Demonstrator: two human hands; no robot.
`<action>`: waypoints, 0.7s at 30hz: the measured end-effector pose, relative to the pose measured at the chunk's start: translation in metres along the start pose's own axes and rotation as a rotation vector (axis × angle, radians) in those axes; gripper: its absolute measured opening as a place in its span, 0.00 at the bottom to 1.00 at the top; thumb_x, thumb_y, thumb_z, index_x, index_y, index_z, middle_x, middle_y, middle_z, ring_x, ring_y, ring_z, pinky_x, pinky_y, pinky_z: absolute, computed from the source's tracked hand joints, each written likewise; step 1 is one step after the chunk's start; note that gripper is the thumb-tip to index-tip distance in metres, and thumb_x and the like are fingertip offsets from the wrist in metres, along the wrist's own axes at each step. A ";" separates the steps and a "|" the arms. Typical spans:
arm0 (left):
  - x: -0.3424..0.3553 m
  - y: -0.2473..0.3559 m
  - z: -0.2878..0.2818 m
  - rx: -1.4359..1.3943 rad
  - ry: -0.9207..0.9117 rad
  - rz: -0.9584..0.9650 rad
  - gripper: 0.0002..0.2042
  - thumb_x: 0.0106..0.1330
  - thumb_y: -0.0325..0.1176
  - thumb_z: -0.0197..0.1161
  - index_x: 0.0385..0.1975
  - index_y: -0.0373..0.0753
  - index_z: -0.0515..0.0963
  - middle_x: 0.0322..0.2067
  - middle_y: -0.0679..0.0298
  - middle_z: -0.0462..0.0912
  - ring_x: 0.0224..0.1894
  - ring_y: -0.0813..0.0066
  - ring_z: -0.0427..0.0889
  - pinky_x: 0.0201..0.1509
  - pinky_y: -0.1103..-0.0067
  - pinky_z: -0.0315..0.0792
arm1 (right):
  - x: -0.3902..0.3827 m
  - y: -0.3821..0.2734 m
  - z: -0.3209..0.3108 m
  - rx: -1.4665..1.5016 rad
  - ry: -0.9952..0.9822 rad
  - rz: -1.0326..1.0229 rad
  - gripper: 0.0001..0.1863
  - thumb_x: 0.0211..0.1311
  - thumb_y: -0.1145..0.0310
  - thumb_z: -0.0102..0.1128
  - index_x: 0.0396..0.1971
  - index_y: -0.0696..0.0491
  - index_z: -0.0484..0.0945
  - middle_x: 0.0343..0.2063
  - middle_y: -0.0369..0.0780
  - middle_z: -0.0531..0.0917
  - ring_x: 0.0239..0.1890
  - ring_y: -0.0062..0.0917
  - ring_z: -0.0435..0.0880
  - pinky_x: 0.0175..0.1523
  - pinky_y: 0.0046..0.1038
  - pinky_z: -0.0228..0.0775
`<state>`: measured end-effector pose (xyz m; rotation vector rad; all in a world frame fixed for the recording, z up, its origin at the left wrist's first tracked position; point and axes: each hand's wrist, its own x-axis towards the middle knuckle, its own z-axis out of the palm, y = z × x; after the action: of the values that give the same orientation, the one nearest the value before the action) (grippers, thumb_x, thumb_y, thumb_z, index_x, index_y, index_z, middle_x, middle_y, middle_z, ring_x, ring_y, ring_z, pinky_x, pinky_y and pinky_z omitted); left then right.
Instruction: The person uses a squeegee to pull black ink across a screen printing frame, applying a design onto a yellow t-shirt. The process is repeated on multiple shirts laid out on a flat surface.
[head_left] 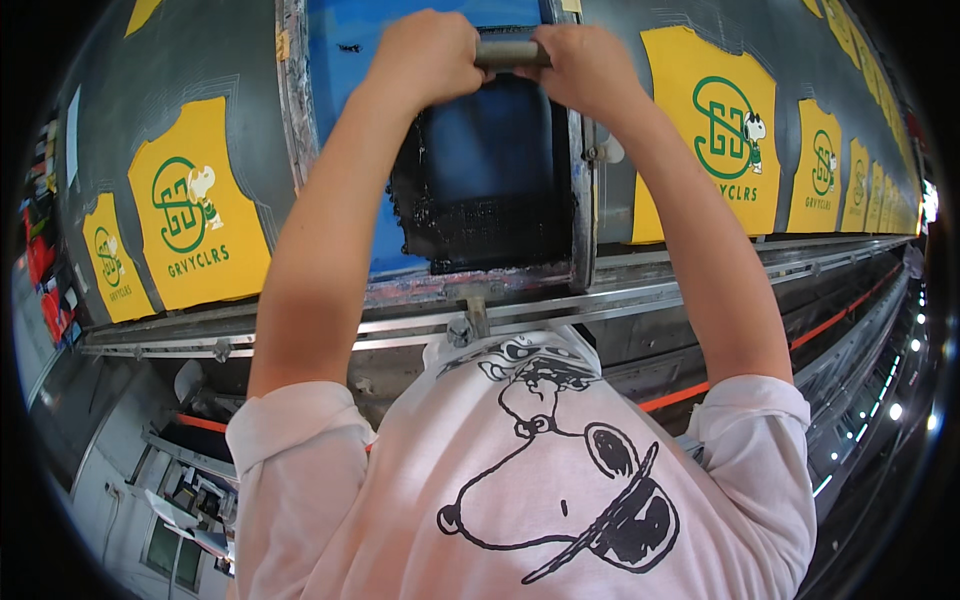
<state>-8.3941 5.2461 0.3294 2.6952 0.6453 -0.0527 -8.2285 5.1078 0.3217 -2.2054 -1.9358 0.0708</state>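
Observation:
Both arms reach forward over a screen-printing frame (582,225) with blue mesh (338,90). My left hand (432,55) and my right hand (585,65) are closed round the two ends of a squeegee's greyish handle (513,54). The squeegee spans the upper part of the screen; its blade is mostly hidden by the handle and hands. Wet black ink (490,235) covers a rectangle of mesh below it, thickest along the lower edge and ragged on the left. What lies beneath the screen cannot be seen.
Yellow shirt panels with green and white prints lie on the dark table (260,100), one panel (160,270) left of the frame and another (655,170) right of it, with several more beyond. A metal rail (640,297) runs along the near edge. A clamp (460,328) sits below the frame.

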 end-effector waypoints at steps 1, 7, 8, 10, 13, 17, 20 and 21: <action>-0.010 0.007 0.004 -0.010 -0.009 -0.004 0.14 0.55 0.47 0.74 0.30 0.44 0.88 0.25 0.55 0.86 0.33 0.51 0.86 0.40 0.61 0.79 | -0.012 -0.005 0.000 0.018 -0.017 0.010 0.15 0.55 0.56 0.72 0.26 0.53 0.83 0.24 0.45 0.85 0.31 0.44 0.87 0.38 0.44 0.78; -0.100 0.056 0.025 -0.078 -0.106 -0.057 0.11 0.55 0.44 0.72 0.31 0.45 0.88 0.27 0.54 0.86 0.34 0.51 0.86 0.40 0.61 0.79 | -0.099 -0.053 -0.010 0.128 -0.088 -0.016 0.11 0.51 0.64 0.73 0.23 0.53 0.80 0.24 0.43 0.84 0.30 0.40 0.85 0.38 0.41 0.73; -0.117 0.063 0.030 -0.090 -0.122 -0.064 0.11 0.55 0.43 0.72 0.32 0.45 0.88 0.28 0.54 0.86 0.35 0.52 0.86 0.40 0.61 0.79 | -0.116 -0.064 -0.012 0.127 -0.106 -0.011 0.10 0.49 0.66 0.73 0.23 0.53 0.79 0.24 0.42 0.83 0.31 0.39 0.84 0.39 0.41 0.72; -0.147 0.074 0.045 -0.087 -0.052 -0.031 0.11 0.55 0.42 0.72 0.34 0.44 0.89 0.29 0.55 0.87 0.35 0.52 0.86 0.41 0.62 0.79 | -0.150 -0.079 -0.009 0.155 -0.009 -0.016 0.09 0.49 0.69 0.71 0.22 0.52 0.77 0.24 0.42 0.82 0.31 0.37 0.84 0.39 0.39 0.70; -0.168 0.080 0.044 -0.168 -0.020 0.051 0.10 0.57 0.42 0.72 0.34 0.45 0.89 0.28 0.55 0.87 0.35 0.52 0.86 0.41 0.61 0.79 | -0.172 -0.094 -0.021 0.185 -0.045 0.021 0.11 0.52 0.65 0.73 0.25 0.55 0.80 0.27 0.44 0.84 0.33 0.38 0.84 0.40 0.39 0.72; -0.140 0.067 0.007 -0.181 -0.315 -0.019 0.11 0.59 0.45 0.72 0.32 0.45 0.89 0.27 0.53 0.86 0.34 0.51 0.86 0.42 0.61 0.79 | -0.150 -0.070 -0.046 0.694 0.080 0.285 0.21 0.61 0.54 0.71 0.43 0.57 0.84 0.36 0.45 0.88 0.40 0.38 0.87 0.47 0.35 0.77; -0.107 0.051 -0.018 -0.157 -0.214 0.004 0.12 0.58 0.45 0.73 0.31 0.44 0.88 0.27 0.53 0.87 0.35 0.50 0.86 0.42 0.61 0.79 | -0.130 -0.031 -0.048 0.761 0.305 0.676 0.18 0.70 0.56 0.65 0.43 0.58 0.84 0.34 0.42 0.87 0.40 0.26 0.85 0.47 0.28 0.75; -0.089 0.045 -0.023 -0.173 -0.181 0.007 0.12 0.57 0.45 0.73 0.30 0.43 0.87 0.28 0.53 0.87 0.35 0.49 0.86 0.42 0.61 0.79 | -0.130 -0.012 -0.034 0.762 0.350 0.785 0.17 0.72 0.57 0.64 0.44 0.58 0.83 0.35 0.41 0.87 0.40 0.23 0.84 0.47 0.26 0.75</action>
<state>-8.4552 5.1790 0.3764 2.4906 0.5582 -0.2258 -8.2528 4.9770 0.3441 -2.0667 -0.6109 0.4221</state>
